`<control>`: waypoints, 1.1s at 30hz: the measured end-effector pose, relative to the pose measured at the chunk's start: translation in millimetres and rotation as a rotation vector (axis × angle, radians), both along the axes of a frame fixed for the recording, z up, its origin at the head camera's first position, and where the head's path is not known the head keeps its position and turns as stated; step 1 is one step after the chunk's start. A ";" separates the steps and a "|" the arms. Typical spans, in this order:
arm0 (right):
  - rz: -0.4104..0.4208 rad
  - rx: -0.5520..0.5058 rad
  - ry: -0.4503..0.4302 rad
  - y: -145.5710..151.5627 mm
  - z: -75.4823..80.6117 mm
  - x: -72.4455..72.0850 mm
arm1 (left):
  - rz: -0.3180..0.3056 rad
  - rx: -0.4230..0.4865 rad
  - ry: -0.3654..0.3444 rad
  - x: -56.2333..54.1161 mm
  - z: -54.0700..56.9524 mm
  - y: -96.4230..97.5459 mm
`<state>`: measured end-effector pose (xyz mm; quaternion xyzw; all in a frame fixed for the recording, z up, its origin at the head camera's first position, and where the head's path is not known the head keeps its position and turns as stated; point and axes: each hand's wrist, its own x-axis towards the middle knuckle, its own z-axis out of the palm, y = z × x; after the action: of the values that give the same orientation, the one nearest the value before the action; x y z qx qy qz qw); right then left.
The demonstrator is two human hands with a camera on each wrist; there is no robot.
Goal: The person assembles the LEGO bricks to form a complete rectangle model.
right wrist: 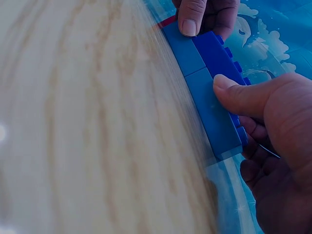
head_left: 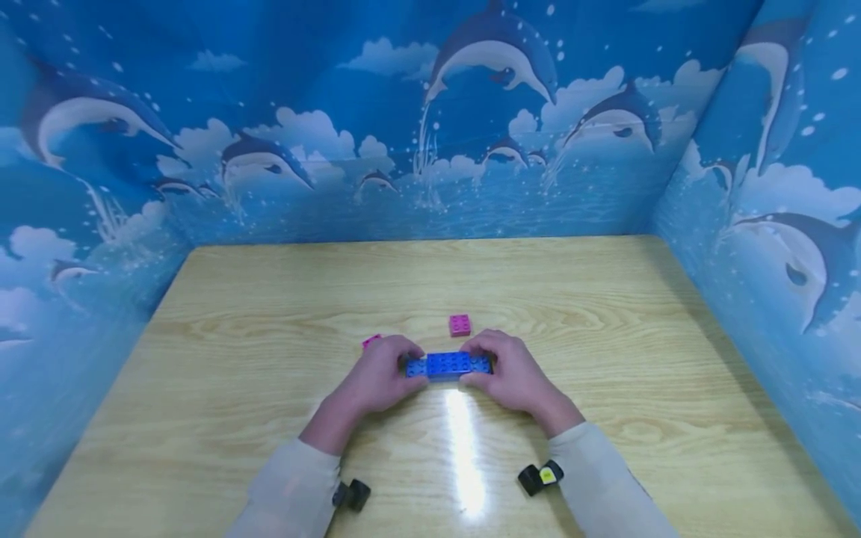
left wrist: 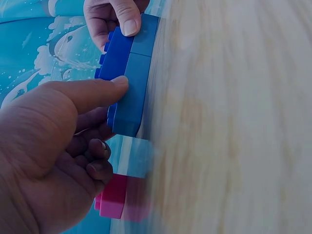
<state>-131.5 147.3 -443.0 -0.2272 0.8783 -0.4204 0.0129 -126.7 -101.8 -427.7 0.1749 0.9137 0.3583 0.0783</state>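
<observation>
A dark blue toy brick [head_left: 448, 363] sits on top of two lighter blue bricks, bridging them end to end; studs of the lower light blue bricks [left wrist: 134, 92] show at both ends. My left hand [head_left: 388, 375] pinches the left end of this stack, thumb on the near side. At the right end my right hand [head_left: 504, 370] grips it the same way. Both wrist views show the thumbs pressed on the front faces near the seam between the layers; the fingers behind are partly hidden. The stack is on or just above the table; I cannot tell which.
A pink brick [head_left: 460, 325] lies on the wooden table [head_left: 269, 291] just beyond the stack. Another pink brick [head_left: 371, 341] is partly hidden behind the left hand. Dolphin-printed cloth walls [head_left: 303, 209] stand at the table's back and sides.
</observation>
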 end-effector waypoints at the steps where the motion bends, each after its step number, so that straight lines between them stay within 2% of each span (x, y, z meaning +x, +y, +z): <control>1: -0.001 0.002 -0.002 0.1 0.3 0.1 | 0.004 -0.006 -0.002 0.3 0.0 -0.5; 10: -0.004 0.007 -0.003 1.0 0.0 0.3 | 0.024 -0.026 -0.010 3.5 -0.3 -2.8; 21: -0.014 0.031 -0.024 0.4 0.8 -0.7 | -0.005 -0.055 0.058 4.6 -1.3 -3.9; 27: -0.004 0.030 -0.018 1.5 0.6 -2.7 | -0.003 -0.049 0.058 4.3 -1.6 -3.4; 33: 0.011 -0.072 0.003 4.6 0.4 -5.3 | 0.000 -0.041 0.030 3.8 -1.2 -3.6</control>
<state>-136.7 152.0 -442.6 -0.2331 0.8613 -0.4515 0.0057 -122.9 -105.5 -428.9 0.1785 0.9221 0.3366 0.0680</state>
